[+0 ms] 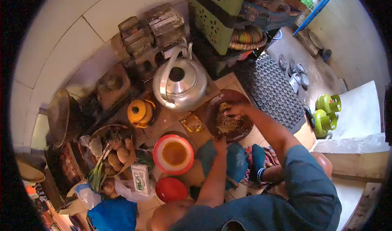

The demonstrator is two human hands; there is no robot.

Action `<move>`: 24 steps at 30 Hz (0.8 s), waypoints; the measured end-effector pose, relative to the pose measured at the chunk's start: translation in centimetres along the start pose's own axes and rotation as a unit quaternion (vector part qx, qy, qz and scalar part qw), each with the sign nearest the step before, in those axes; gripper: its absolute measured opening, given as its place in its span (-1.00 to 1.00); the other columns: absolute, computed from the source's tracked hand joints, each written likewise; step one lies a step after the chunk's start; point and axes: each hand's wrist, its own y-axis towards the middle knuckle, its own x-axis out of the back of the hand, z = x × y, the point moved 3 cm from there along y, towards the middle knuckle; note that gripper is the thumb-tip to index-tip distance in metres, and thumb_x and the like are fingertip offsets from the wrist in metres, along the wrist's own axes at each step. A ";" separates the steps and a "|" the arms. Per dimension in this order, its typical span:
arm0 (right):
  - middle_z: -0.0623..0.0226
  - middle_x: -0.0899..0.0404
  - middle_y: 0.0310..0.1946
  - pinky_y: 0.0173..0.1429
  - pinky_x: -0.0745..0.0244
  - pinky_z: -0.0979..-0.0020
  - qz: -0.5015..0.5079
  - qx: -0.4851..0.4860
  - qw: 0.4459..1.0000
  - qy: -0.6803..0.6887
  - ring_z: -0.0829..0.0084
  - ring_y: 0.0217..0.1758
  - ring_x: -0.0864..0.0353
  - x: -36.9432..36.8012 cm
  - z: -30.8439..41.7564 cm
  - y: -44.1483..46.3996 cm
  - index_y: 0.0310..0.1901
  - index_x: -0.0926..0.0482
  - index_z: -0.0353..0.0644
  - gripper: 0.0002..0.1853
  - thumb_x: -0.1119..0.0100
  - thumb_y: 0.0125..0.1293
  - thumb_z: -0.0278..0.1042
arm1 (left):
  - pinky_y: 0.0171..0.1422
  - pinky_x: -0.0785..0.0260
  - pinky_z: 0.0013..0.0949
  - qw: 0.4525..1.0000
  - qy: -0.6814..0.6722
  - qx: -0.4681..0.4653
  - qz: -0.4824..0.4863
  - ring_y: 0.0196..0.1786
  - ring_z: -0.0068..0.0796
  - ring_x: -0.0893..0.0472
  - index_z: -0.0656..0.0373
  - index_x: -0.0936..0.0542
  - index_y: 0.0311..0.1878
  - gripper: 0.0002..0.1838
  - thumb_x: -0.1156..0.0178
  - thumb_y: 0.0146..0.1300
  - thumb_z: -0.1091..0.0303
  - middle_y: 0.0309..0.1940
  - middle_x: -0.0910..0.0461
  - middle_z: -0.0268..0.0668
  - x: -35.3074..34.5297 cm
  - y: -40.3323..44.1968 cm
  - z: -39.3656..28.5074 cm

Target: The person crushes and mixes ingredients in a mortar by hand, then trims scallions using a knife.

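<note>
Crumbly brown mixture [227, 125] lies in a dark bowl [245, 128] on tiled floor [227, 82]. We seem to be working it with our right hand [234, 110], left hand [220, 142] at the near rim; we cannot tell either grip. Next, we likely need the bowl steady.

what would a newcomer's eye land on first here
Probably the big silver kettle near the centre, with a yellow pot just left of it. Next, the right hand in crumbly brown stuff in a dark round dish, right of and below the kettle. Then the red-rimmed bowl of brownish liquid, below the kettle.
</note>
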 end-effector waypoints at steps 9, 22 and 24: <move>-0.03 -0.50 -0.08 -0.03 -0.45 0.17 -0.361 0.070 0.899 -0.238 0.07 -0.03 -0.52 -5.3 4.7 -5.6 0.20 -0.32 0.01 -0.44 -0.05 0.19 0.05 | -0.33 -0.57 -0.19 0.976 -0.156 0.153 -0.002 -0.22 -0.21 -0.56 0.10 -0.16 0.20 -0.47 -0.06 0.15 0.49 -0.06 -0.43 -0.14 -1.0 -0.2 -4.4; -0.04 -0.41 0.05 0.08 -0.38 0.10 -0.175 -0.127 0.970 -0.109 0.00 -0.03 -0.51 -3.8 7.5 -4.9 0.28 -0.14 0.01 -0.43 0.09 0.27 -0.01 | -0.37 -0.46 -0.34 0.978 -0.195 0.076 0.002 -0.25 -0.35 -0.54 0.19 -0.30 0.11 -0.58 -0.10 0.16 0.48 -0.10 -0.47 -0.18 -0.3 -0.3 -2.1; -0.04 -0.38 0.08 0.12 -0.34 0.05 -0.008 -0.191 0.966 0.175 -0.05 0.02 -0.47 0.5 6.8 -3.8 0.30 -0.12 0.04 -0.43 0.12 0.27 -0.06 | -0.37 -0.44 -0.35 0.991 -0.128 0.044 0.006 -0.26 -0.37 -0.54 0.22 -0.33 0.08 -0.61 -0.11 0.17 0.45 -0.13 -0.48 -0.18 0.2 -1.0 -1.2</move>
